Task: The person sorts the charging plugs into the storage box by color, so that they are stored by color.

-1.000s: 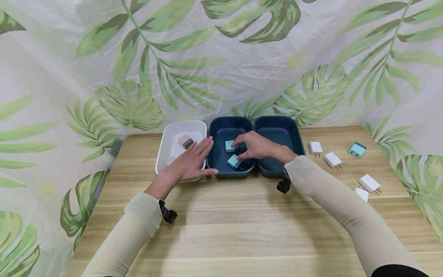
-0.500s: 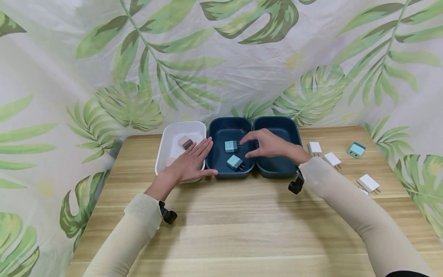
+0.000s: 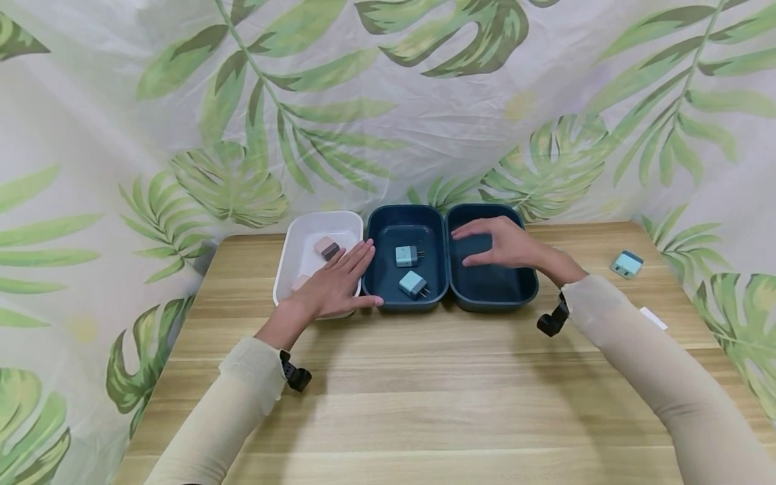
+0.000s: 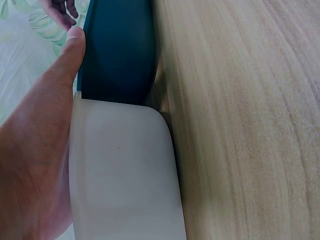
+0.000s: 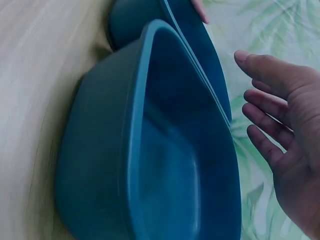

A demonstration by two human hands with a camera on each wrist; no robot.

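Note:
My left hand [image 3: 333, 286] lies with straight fingers across the right side of the white bin [image 3: 291, 236], its thumb reaching the rim of the middle dark blue bin [image 3: 388, 229]. Partly beneath it, two pink plug chargers [image 3: 326, 247] lie in the white bin. Above the right dark blue bin [image 3: 494, 293] hovers my right hand [image 3: 506, 244], fingers parted and holding nothing. Two mint-green plug chargers, one upper [image 3: 408, 256] and one lower [image 3: 413, 284], lie in the middle bin. In the right wrist view, the right bin's inside [image 5: 167, 185] shows nothing in it.
On the table's right side lies another mint-green charger [image 3: 627, 264]. A white charger [image 3: 653, 318] shows partly behind my right sleeve, which hides that part of the table. A leaf-print cloth [image 3: 424, 135] hangs behind the wooden table [image 3: 412, 391].
My right hand has let go of a mint-green charger in the middle bin and moved right, over the right bin. Its arm now covers most white chargers. My left hand has stayed in place.

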